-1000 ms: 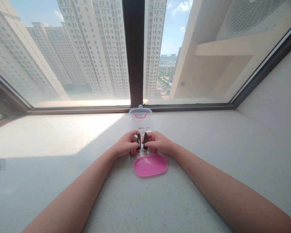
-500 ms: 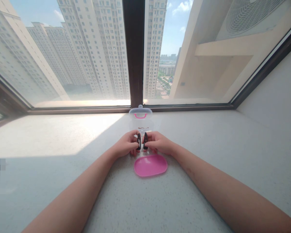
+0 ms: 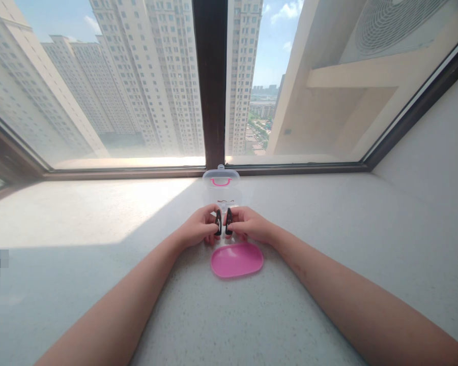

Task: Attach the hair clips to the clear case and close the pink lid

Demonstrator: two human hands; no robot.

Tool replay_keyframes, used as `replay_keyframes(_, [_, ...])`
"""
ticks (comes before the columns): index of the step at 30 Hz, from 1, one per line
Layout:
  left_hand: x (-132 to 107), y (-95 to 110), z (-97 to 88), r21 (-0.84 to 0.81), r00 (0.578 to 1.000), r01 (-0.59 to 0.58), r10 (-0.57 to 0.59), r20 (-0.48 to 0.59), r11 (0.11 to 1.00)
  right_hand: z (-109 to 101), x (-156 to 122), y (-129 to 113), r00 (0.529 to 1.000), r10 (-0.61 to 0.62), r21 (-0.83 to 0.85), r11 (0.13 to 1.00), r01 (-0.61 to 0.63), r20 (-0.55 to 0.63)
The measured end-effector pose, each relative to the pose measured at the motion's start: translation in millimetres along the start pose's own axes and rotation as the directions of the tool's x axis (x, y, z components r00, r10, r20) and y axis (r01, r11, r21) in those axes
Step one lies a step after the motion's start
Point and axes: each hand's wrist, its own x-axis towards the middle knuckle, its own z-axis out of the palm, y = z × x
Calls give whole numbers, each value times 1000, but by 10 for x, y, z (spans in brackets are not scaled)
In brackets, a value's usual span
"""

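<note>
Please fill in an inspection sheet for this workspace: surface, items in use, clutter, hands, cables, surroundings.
Surface: pale speckled counter, sunlit at its far left.
Items in use: two black hair clips, held side by side, apart; pink tray just in front of the hands; clear box behind them, partly hidden.
Clutter: nothing seen; a pixelated patch at the left edge cannot be read.
Hands: left hand and right hand each pinch one clip.
Cables: nothing seen.
Surroundings: dark-framed window, tall buildings outside.

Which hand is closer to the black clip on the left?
Left: the left hand holds that black clip; the right hand is just right of it, holding the other clip.
</note>
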Motion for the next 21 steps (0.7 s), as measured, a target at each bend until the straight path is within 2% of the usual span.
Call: replay_keyframes(21, [-2,7,11,-13,1000,-6,6,0,1000,5,9,9,1000,3,-16,1000,-3,-2])
